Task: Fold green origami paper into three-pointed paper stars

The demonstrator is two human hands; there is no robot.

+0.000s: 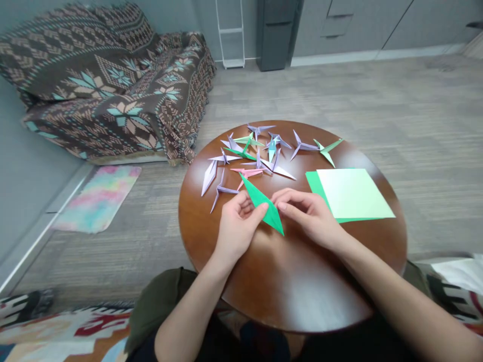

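Note:
A green folded paper, shaped like a long narrow diamond, is held slantwise above the round table. My left hand pinches it, thumb on top and fingers curled underneath. On the other side, my right hand has its thumb and fingers drawn together at the paper's right edge; the exact contact of those fingertips is hard to see. Just beyond the hands lies a pink folded paper crane. A purple folded paper piece rests to the left of my left hand.
Several purple, green and blue paper cranes cover the far part of the brown table. Light green sheets lie over darker green paper on the right. A patterned sofa stands at far left, beside a pastel mat.

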